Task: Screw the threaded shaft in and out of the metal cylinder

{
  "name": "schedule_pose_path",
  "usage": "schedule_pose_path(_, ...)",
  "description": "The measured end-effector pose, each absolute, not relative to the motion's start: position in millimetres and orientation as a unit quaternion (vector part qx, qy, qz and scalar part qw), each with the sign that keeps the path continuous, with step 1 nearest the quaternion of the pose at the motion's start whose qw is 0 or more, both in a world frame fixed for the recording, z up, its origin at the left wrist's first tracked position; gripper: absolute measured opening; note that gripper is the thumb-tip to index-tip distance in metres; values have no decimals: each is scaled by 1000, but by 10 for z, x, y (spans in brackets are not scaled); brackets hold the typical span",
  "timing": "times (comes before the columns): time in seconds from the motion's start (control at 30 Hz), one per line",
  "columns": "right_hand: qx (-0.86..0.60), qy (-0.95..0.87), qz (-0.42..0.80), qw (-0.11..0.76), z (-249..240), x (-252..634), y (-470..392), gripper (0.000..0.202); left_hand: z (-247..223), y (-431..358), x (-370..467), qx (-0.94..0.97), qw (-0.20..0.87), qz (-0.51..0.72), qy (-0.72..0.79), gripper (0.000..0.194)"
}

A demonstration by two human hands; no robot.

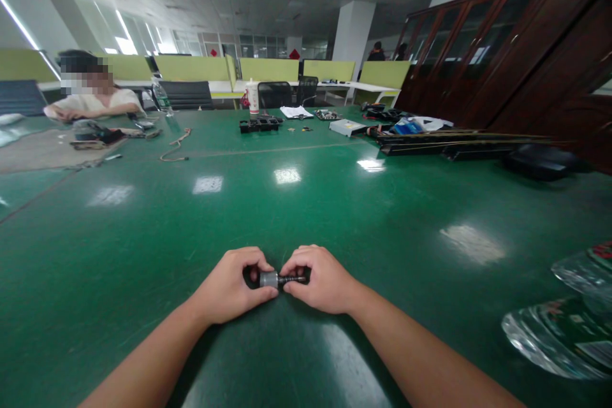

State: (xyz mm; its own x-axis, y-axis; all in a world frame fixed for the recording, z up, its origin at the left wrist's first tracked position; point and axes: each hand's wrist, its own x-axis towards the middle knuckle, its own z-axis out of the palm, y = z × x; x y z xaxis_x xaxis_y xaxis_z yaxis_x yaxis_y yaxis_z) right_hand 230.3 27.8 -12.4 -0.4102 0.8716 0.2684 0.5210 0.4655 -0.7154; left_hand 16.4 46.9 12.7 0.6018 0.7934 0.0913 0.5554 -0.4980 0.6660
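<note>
Green and glossy, the table (229,204) spreads across an office, with yellow-green partitions (268,69) and a white pillar (354,35) beyond its far edge and dark wooden cabinets (471,38) toward one o'clock. Clock directions run from the grey cylinder (269,279), with twelve pointing straight away from the wearer.

That cylinder is at the near middle of the table, lying sideways between the two hands. Its dark, ridged shaft (293,279) points to three o'clock. At nine o'clock, the left hand (232,284) has thumb and forefinger clamped on the cylinder. At three o'clock, the right hand (322,280) has its fingertips closed on the shaft, close to where the two parts meet. The hands are near each other, thumbs toward the wearer.

Toward ten o'clock, a person (98,99) in a light top leans on the table behind a mat (36,148). A cable (176,158) lies curled at about eleven, with a clear bottle (162,101) beyond it. Around twelve are a black part (261,124), a white cup (252,97) and papers (295,113). Near one come a circuit board (327,115), a silver box (347,128) and long black rails (430,144). Between three and four, clear plastic bottles (549,338) are cut off by the view's edge.
</note>
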Motion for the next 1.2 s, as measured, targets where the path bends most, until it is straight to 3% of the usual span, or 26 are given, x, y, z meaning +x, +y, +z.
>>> schedule_pose_path(0.63, -446, -799, 269, 302, -113, 2300, 279, 20, 131, 480, 201, 836, 296, 205, 414, 13)
schedule_pose_path(1.2, -437, -819, 224, 295, -74, 2357, 265, 11, 114, 501, 178, 842, 294, 186, 413, 14)
